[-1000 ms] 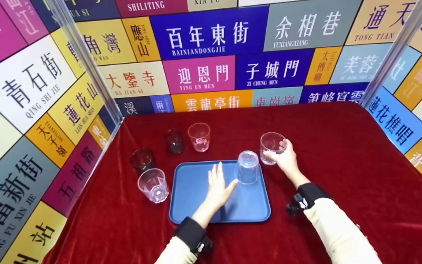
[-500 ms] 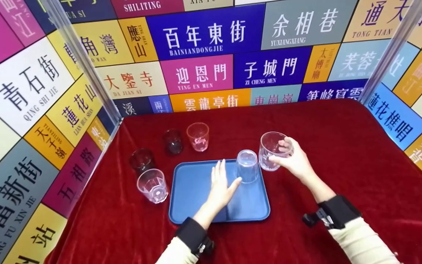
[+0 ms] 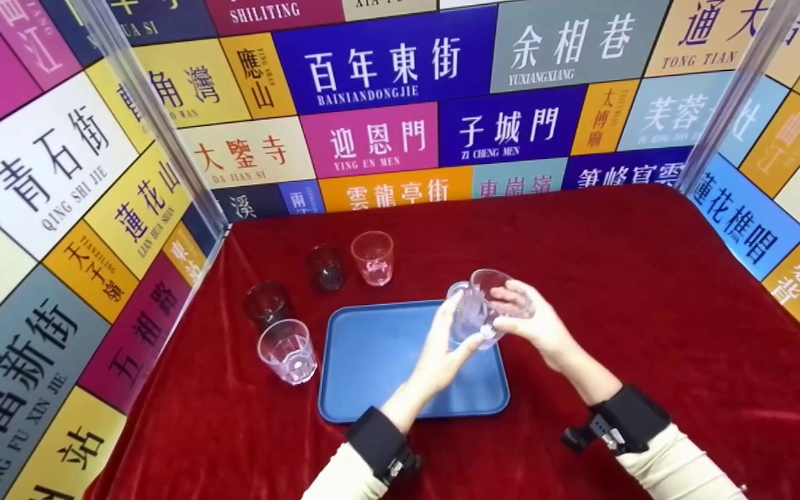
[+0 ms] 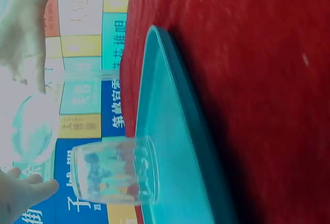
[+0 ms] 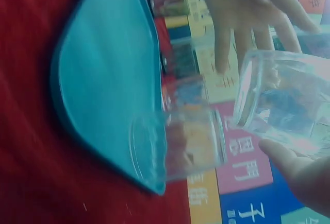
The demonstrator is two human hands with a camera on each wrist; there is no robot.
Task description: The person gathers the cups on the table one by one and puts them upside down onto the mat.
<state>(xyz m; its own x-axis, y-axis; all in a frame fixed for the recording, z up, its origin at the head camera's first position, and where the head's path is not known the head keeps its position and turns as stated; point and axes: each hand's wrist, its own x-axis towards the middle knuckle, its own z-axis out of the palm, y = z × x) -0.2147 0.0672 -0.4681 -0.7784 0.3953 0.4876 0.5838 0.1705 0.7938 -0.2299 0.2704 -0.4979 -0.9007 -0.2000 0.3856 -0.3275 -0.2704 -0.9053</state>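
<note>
My right hand (image 3: 542, 326) grips a clear glass (image 3: 501, 295), raised off the table beside and partly in front of an upside-down clear glass (image 4: 113, 172) on the blue tray (image 3: 372, 361). In the right wrist view the held glass (image 5: 289, 103) is tilted, with my thumb (image 5: 286, 165) against its side. My left hand (image 3: 438, 351) is over the tray, its fingers extended close to the held glass. Whether they touch it I cannot tell. The right wrist view shows the left hand's fingers (image 5: 245, 44) spread behind that glass.
Left of the tray stand a clear faceted glass (image 3: 289, 354) and a dark glass (image 3: 268, 305). Behind the tray are another dark glass (image 3: 327, 267) and a pinkish glass (image 3: 373, 260). A red velvet cloth (image 3: 622, 278) covers the table; sign-covered panels (image 3: 386, 69) surround it.
My right hand has lifted the clear glass from the table and brought it left, to the tray's upside-down glass, tilting it. My left hand has moved right towards it.
</note>
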